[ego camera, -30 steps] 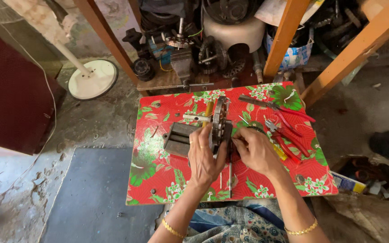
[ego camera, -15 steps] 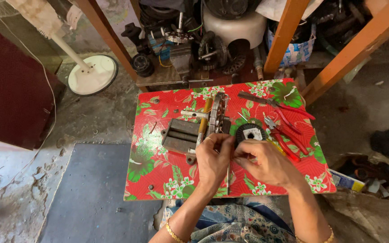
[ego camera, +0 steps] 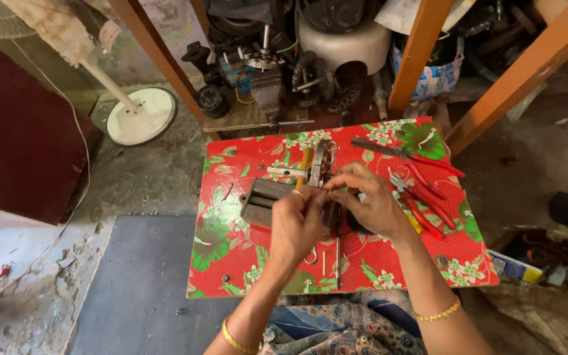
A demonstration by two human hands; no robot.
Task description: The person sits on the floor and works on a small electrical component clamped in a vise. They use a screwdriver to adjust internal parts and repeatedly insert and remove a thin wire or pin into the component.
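Both hands, left hand (ego camera: 297,227) and right hand (ego camera: 369,204), are clamped on a metal part (ego camera: 320,167) at 12 o'clock; it looks heavy and stiff, best held by its sides

workshop | red-handled pliers (ego camera: 422,197) | motor parts (ego camera: 310,79) | bare concrete floor (ego camera: 133,177)

So my low table (ego camera: 231,263) sits right in front of my knees. My left hand (ego camera: 297,227) and right hand (ego camera: 369,204) meet over its middle, just behind a metal part (ego camera: 320,164). Boxy block (ego camera: 261,200) lies left of them, pliers (ego camera: 422,197) on the right. Fan base (ego camera: 141,116) stands on the floor far left, cluttered shelf (ego camera: 284,85) behind the table.
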